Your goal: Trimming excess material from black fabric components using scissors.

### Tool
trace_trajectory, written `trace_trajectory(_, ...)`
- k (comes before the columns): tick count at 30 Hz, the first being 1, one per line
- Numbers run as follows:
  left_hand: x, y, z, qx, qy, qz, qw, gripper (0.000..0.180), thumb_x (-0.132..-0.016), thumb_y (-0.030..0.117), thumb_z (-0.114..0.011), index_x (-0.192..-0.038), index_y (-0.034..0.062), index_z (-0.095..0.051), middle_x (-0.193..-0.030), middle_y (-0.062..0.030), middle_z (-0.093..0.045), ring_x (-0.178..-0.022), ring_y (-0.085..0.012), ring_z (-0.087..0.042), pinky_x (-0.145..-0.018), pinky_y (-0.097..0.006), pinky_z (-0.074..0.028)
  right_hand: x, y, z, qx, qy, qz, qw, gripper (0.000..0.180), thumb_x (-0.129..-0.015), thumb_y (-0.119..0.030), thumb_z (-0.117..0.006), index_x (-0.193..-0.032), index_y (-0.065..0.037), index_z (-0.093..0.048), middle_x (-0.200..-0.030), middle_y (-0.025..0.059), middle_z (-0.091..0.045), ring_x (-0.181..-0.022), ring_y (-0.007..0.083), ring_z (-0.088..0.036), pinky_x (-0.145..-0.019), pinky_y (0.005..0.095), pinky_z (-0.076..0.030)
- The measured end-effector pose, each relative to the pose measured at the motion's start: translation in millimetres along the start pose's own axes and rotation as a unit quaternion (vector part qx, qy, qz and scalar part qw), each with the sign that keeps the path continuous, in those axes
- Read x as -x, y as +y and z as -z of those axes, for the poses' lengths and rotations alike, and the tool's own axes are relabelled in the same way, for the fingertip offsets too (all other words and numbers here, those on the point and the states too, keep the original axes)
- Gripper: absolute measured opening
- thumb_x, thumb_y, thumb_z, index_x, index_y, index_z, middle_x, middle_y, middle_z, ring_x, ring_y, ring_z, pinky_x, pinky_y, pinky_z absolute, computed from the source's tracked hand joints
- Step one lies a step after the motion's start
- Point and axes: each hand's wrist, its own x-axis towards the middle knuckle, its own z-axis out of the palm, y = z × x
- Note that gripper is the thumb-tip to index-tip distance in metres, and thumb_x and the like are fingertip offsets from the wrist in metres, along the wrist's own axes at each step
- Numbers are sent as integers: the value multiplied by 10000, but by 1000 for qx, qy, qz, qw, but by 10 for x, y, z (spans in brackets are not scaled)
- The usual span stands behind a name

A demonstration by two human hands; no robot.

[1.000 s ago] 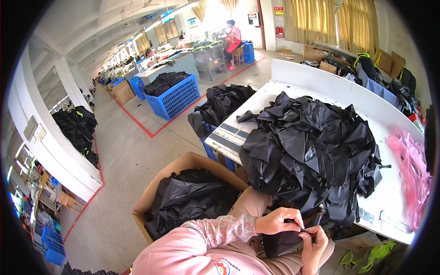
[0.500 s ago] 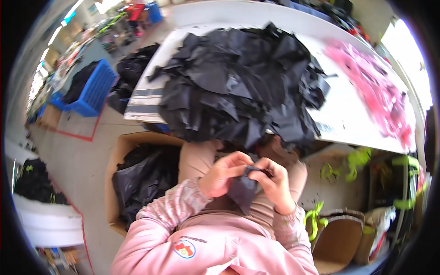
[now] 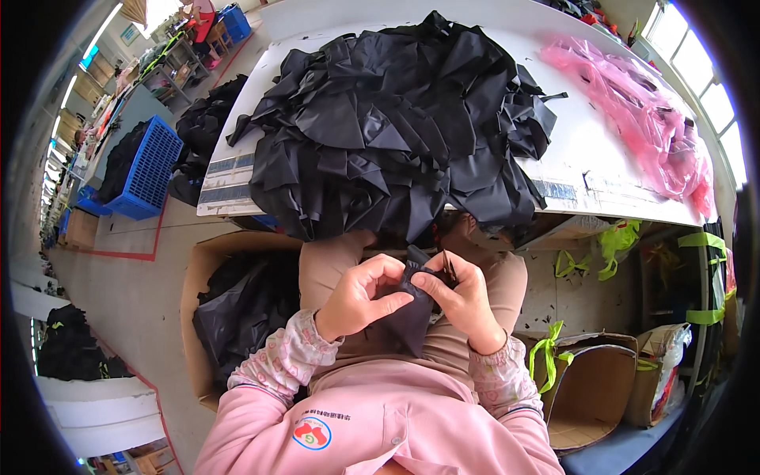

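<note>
Over my lap, a small piece of black cloth (image 3: pixel 408 328) hangs down to a point, its upper edge bunched. My right hand (image 3: pixel 467 305) pinches that upper edge between thumb and fingers. A thin dark pointed tool (image 3: pixel 450 267) sticks up among the right fingers; its kind is not clear. Just left of the cloth is my left hand (image 3: pixel 360 297), thumb and forefinger apart, their tips at the bunched edge. Beyond both hands, a large heap of black cloth pieces (image 3: pixel 372 127) covers the middle of the white table (image 3: pixel 578 150) and droops over its front edge.
Left of my legs stands a cardboard box (image 3: pixel 198 317) holding black cloth. Pink plastic bags (image 3: pixel 633 119) lie on the table's right. An open carton (image 3: pixel 594 388) stands at lower right, near green strips (image 3: pixel 546 356). Farther left is a blue crate (image 3: pixel 150 170); a person (image 3: pixel 202 28) is far back.
My left fingers have drawn back left from the right fingers and spread. The right hand keeps the cloth, and the dark tool now shows. The whole view has shifted slightly.
</note>
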Motion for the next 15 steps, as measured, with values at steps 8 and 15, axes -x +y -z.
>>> trace_trajectory(8, -61, 92, 61, -103, 5, 0, 995, 149, -793, -80, -646, -927, -26, -612, -1008, -31, -536, -907, -90, -535, -791, -218, -444, -109, -67, 50, -26, -54, -35, 998, 198, -799, -125, -730, -759, 5, -586, -601, -19, -506, -576, 39, -414, -498, 224, -350)
trace_trajectory(15, -98, 107, 22, 107, 10, 42, 993, 90, -827, -58, -601, -888, 3, -626, -1066, -50, -553, -954, -108, -553, -870, -249, -430, -248, -26, 131, -242, -133, -57, 959, 199, -807, -76, -720, -951, -27, -592, -820, -47, -601, -616, 31, -508, -518, 183, -395)
